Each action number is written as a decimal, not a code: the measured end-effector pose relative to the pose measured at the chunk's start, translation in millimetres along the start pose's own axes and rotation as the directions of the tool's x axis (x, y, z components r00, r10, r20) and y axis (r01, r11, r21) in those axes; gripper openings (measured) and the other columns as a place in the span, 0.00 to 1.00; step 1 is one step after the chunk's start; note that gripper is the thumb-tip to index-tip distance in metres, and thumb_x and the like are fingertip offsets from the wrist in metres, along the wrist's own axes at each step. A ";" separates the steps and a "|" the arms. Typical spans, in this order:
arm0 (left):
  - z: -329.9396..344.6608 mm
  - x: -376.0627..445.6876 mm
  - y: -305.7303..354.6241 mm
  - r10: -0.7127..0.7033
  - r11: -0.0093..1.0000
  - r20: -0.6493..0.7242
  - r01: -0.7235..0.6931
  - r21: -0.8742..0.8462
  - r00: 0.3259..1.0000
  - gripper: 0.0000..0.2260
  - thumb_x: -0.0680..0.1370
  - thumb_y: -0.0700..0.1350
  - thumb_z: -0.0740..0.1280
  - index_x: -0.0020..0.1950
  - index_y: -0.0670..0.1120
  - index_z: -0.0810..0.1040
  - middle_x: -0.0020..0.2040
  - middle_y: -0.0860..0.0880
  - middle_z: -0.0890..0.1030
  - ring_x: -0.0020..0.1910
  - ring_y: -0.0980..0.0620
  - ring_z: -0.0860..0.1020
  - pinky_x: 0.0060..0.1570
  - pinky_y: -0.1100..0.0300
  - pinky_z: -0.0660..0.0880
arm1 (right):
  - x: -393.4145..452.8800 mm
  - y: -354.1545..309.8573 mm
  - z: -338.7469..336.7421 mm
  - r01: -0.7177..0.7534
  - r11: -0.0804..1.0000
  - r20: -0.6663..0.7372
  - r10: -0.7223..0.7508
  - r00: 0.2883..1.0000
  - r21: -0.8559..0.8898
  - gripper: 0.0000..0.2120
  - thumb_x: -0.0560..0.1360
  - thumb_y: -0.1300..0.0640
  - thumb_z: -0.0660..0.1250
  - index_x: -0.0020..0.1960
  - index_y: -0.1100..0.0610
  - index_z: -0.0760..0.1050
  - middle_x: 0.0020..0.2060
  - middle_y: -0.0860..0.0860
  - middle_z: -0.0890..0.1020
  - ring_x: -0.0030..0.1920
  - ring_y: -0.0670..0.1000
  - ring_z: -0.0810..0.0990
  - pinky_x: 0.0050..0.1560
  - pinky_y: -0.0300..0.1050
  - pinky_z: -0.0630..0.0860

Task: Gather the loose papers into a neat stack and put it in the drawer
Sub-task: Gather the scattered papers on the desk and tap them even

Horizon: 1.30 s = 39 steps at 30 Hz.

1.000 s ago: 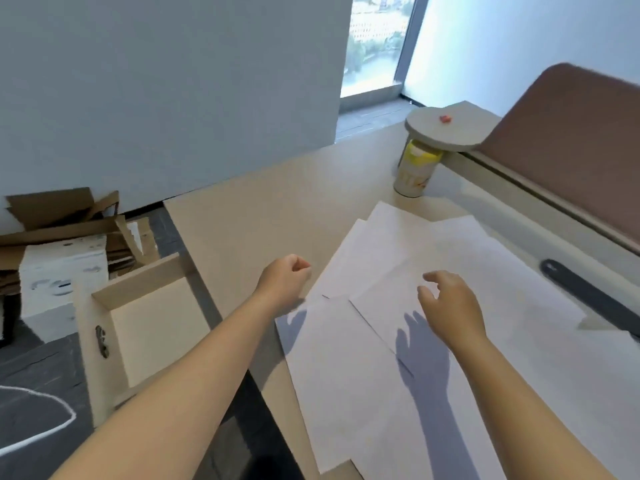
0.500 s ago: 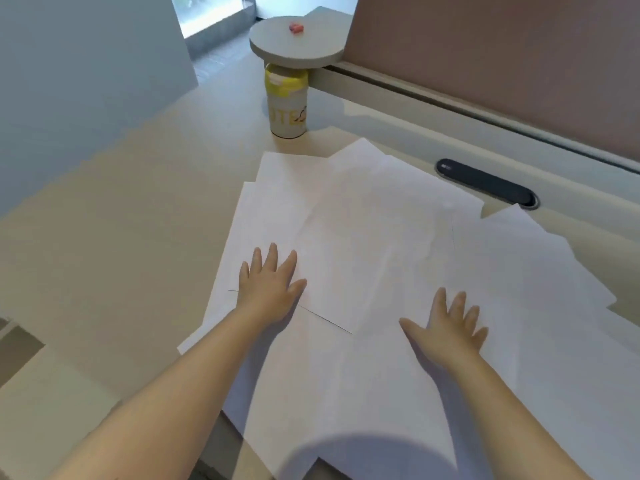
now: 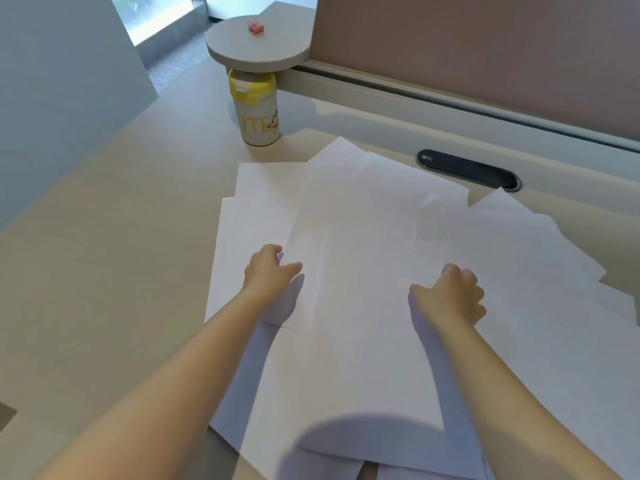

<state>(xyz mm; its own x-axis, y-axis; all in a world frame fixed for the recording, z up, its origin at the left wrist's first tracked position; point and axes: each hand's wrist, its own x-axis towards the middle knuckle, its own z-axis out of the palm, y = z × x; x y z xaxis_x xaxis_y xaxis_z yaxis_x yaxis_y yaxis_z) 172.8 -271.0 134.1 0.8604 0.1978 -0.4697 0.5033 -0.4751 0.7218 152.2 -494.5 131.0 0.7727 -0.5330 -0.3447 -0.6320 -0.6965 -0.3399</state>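
Note:
Several loose white papers lie spread and overlapping across the beige desk. My left hand rests on the left part of the spread with its fingers curled at the edge of a top sheet. My right hand sits on the papers further right, fingers bent and pressing down. Whether either hand has a sheet pinched is unclear. The drawer is out of view.
A white canister with a yellow lid stands at the back under a round grey shelf carrying a small red object. A black oval cable slot sits in the desk behind the papers. A brown partition borders the far side.
The view swung from the open drawer at the left onto the papers. Both hands came down flat on the sheets, and since then their fingers have curled inward.

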 end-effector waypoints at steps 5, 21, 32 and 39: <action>4.4 5.5 13.2 -0.042 0.988 0.120 0.060 -0.144 0.992 0.29 0.74 0.39 0.67 0.72 0.42 0.60 0.72 0.41 0.67 0.69 0.45 0.69 0.65 0.56 0.65 | 1.4 11.0 -3.8 -0.073 0.953 0.094 0.047 0.994 0.295 0.29 0.72 0.68 0.63 0.71 0.64 0.58 0.69 0.60 0.63 0.64 0.62 0.69 0.53 0.47 0.69; -12.8 4.3 -8.9 0.040 0.986 -0.075 -0.051 -0.157 0.996 0.12 0.77 0.38 0.61 0.60 0.38 0.73 0.56 0.39 0.78 0.56 0.41 0.76 0.51 0.56 0.69 | -15.1 -1.1 -7.2 -0.027 0.862 0.155 -0.061 0.986 0.506 0.03 0.74 0.59 0.63 0.41 0.57 0.72 0.41 0.54 0.74 0.43 0.54 0.73 0.45 0.46 0.68; -21.5 -5.4 -28.5 -0.062 0.820 -0.044 0.026 -0.572 0.997 0.12 0.79 0.34 0.57 0.61 0.38 0.72 0.53 0.46 0.75 0.55 0.49 0.73 0.63 0.55 0.68 | -36.3 -15.9 3.0 -0.184 0.757 0.322 -0.038 0.946 0.627 0.25 0.75 0.64 0.64 0.69 0.68 0.61 0.69 0.60 0.68 0.67 0.56 0.69 0.65 0.43 0.64; -28.1 -6.3 -33.8 -0.079 0.935 0.000 0.075 -0.347 0.997 0.14 0.74 0.29 0.60 0.56 0.41 0.74 0.40 0.46 0.75 0.38 0.48 0.73 0.38 0.59 0.68 | -44.8 -22.5 3.9 -0.198 0.740 0.412 -0.116 0.904 0.642 0.14 0.72 0.74 0.61 0.57 0.74 0.73 0.47 0.60 0.78 0.46 0.55 0.77 0.37 0.40 0.74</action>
<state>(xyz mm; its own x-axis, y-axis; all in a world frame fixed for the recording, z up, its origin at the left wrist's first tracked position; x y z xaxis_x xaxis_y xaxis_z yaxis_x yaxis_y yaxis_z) 152.6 -232.0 127.0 0.8176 0.2346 -0.5258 0.5627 -0.1322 0.8161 131.6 -453.1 150.6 0.7476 -0.2028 -0.6324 -0.6584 -0.1017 -0.7457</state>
